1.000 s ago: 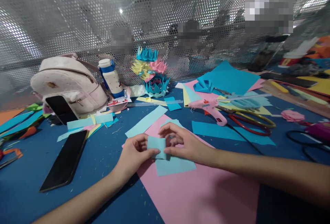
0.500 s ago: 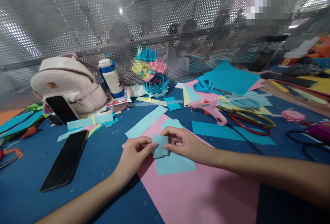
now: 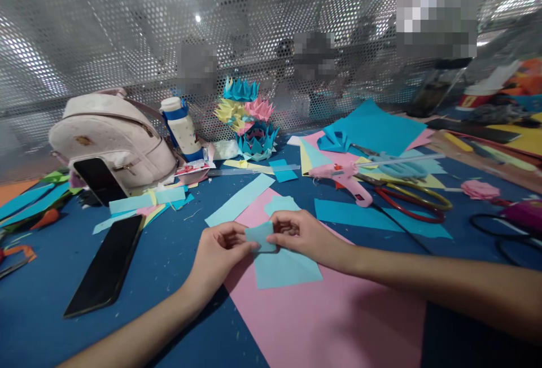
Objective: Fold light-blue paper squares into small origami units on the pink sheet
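Observation:
A small light-blue piece of paper (image 3: 259, 236) is held up between both hands, over a pink sheet (image 3: 339, 314). On its left side, my left hand (image 3: 221, 250) pinches it with the thumb in front and the fingers behind. From the right, my right hand (image 3: 302, 237) grips the opposite edge between thumb and forefinger. Just below lies a larger light-blue paper piece (image 3: 288, 273) on the pink sheet. A light-blue strip (image 3: 240, 200) rests past my left hand.
A pink glue gun (image 3: 345, 179) and red-and-yellow-handled scissors (image 3: 412, 201) lie to the right. A black phone (image 3: 108, 263) is at left. Behind stand a backpack (image 3: 105, 136), a bottle (image 3: 183, 128) and folded paper flowers (image 3: 256, 141). A blue strip (image 3: 372, 215) lies beyond my right hand.
The small light-blue paper has tilted and looks shorter and wider, shifted slightly left. My left fingers have moved a little on it; my right hand still pinches its edge.

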Motion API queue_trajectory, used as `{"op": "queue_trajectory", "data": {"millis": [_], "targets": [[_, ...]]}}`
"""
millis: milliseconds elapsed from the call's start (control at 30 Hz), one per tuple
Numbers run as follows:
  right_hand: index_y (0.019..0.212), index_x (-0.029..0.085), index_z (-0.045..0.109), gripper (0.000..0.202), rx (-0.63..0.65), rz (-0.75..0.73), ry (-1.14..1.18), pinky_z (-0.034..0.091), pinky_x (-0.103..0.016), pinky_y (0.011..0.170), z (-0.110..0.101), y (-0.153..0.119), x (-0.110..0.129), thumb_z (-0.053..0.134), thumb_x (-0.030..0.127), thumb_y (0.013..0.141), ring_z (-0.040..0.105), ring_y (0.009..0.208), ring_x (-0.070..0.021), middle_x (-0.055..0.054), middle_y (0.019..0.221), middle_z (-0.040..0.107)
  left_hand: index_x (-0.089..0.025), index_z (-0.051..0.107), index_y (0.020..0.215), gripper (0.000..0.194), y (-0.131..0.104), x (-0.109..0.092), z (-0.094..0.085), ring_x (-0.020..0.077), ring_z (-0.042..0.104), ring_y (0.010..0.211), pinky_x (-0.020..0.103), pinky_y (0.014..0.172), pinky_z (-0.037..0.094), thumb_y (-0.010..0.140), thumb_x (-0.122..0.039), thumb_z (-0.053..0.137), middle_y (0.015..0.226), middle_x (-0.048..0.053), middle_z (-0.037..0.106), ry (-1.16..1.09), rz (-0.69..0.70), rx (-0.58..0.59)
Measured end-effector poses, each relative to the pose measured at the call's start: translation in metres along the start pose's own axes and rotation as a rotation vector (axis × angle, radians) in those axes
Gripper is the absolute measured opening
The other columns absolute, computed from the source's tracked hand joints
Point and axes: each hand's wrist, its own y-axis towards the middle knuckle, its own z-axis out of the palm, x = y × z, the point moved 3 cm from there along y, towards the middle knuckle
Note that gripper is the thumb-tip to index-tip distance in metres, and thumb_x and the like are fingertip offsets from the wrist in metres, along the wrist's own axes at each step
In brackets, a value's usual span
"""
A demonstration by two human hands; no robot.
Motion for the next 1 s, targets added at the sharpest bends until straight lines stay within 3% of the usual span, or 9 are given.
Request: {"op": "queue_trajectory", "data": {"millis": [533,1000], "targets": [[0.068,0.017,0.053,0.034,-0.025,0.024,0.007,0.036,-0.022,0.05,-0.0014,0.0,-0.0004,0.071,0.045,0.076,0.057,0.056,-0.0122,0.002,0.057,0.058,-0.013,0.068,0.066,0.017,0.0003,-0.0018,0.0023,0.0171,0.069,0.061,0.023,0.06,0.055,0.062,-0.024,0.081,0.059,0.002,0.07,-0.029,-0.055,-0.008],[0.062,0.016,0.056,0.032,-0.102,0.027,0.077,0.043,-0.024,0.055,-0.0027,0.0001,-0.0066,0.075,0.04,0.075,0.058,0.051,-0.0119,0.002,0.05,0.059,-0.012,0.07,0.068,0.016,0.0002,-0.0002,0.0022,0.0127,0.063,0.054,0.021,0.055,0.049,0.061,-0.022,0.08,0.059,0.002,0.07,0.025,-0.058,-0.036]]}}
